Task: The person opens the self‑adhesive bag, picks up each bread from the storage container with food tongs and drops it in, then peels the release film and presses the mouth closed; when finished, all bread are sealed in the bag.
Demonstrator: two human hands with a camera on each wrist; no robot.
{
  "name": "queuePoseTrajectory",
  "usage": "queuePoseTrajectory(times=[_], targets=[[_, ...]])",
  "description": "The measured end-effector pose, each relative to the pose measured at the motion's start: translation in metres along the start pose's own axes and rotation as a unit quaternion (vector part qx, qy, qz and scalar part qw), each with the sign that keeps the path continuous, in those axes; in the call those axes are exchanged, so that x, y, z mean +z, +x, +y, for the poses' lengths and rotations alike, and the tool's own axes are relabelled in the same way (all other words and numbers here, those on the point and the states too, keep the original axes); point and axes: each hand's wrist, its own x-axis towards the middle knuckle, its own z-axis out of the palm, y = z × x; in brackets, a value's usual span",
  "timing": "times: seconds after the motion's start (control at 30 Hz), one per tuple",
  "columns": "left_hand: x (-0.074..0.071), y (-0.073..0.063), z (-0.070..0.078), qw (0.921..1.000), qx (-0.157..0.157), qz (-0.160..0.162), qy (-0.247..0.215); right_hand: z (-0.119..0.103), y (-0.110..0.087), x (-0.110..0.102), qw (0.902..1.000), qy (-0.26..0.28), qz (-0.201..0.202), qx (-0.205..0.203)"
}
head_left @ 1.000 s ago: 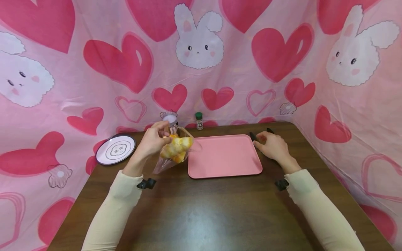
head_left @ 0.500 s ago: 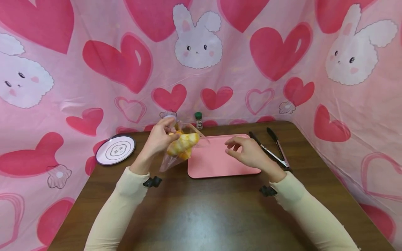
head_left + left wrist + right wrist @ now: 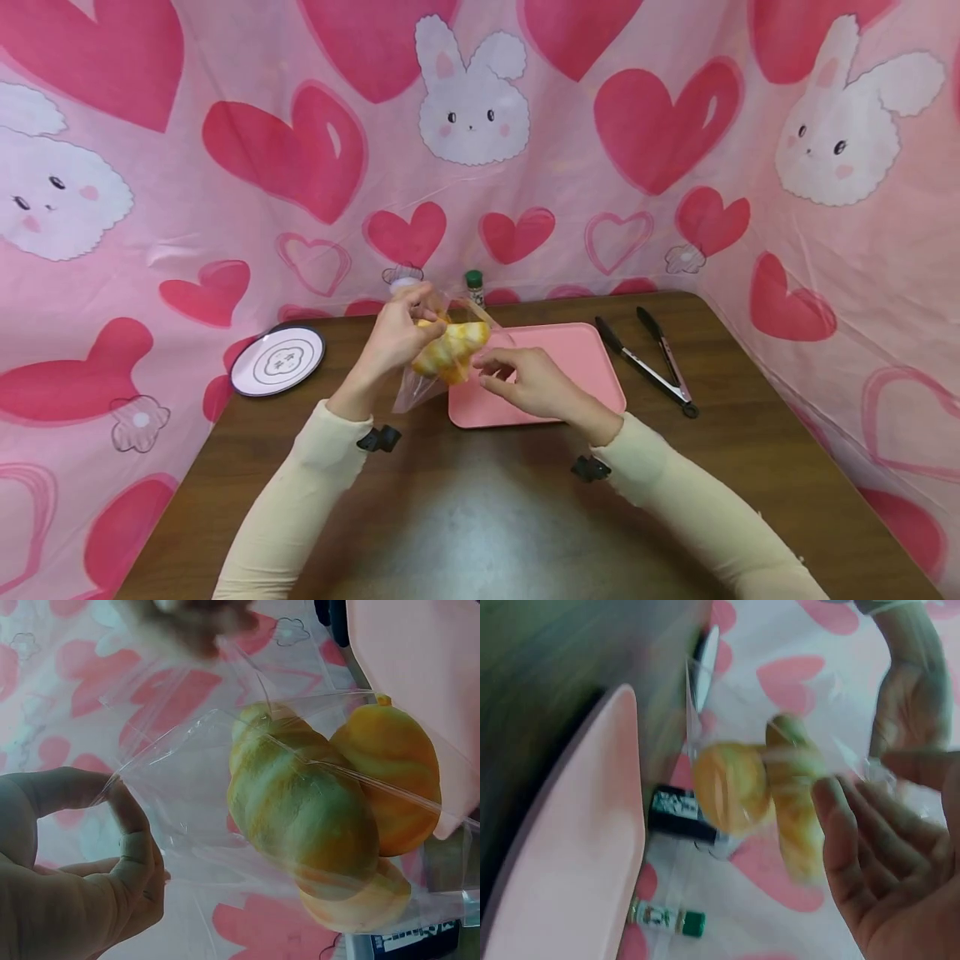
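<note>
My left hand (image 3: 393, 337) pinches the edge of a clear plastic bag (image 3: 411, 393) between thumb and forefinger, holding it above the table. Inside are several bread rolls; a ridged, croissant-shaped one (image 3: 300, 802) lies against a round golden roll (image 3: 394, 776), with another roll (image 3: 360, 904) partly behind. My right hand (image 3: 528, 383) is beside the bag, over the pink tray (image 3: 573, 367), its fingers loosely bent. In the right wrist view its fingertips (image 3: 829, 791) are close to the bag; whether they touch it cannot be made out. Nothing shows in its grasp.
Black-tipped tongs (image 3: 652, 371) lie spread to the right of the tray. A white plate (image 3: 279, 360) sits at the left edge. At the back stand a green-capped shaker (image 3: 475, 290) and a dark-labelled bottle (image 3: 679, 814), mostly hidden behind the bag in the head view.
My right hand has left the tongs and moved left across the tray to the bag. The left hand has shifted slightly right with the bag, and the tongs are now in full view.
</note>
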Motion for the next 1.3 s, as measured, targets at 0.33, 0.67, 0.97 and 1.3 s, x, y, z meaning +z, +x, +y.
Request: queuePoseTrajectory(times=[0.33,0.67,0.97,1.3], targets=[[0.013,-0.003,0.005,0.9998,0.011,-0.013,-0.005,-0.005,0.016,0.022,0.9854,0.079,0.136,0.064],[0.02,-0.004,0.01,0.9996,0.017,-0.021,0.004,-0.005,0.023,0.022,0.9763,0.107,0.176,0.066],[0.022,-0.004,0.012,0.9995,0.019,-0.025,-0.006,-0.007,0.026,0.022,0.9762,0.095,0.184,0.064],[0.022,-0.004,0.014,0.9992,0.028,-0.028,0.002,-0.006,0.027,0.018,0.9758,0.096,0.189,0.054]])
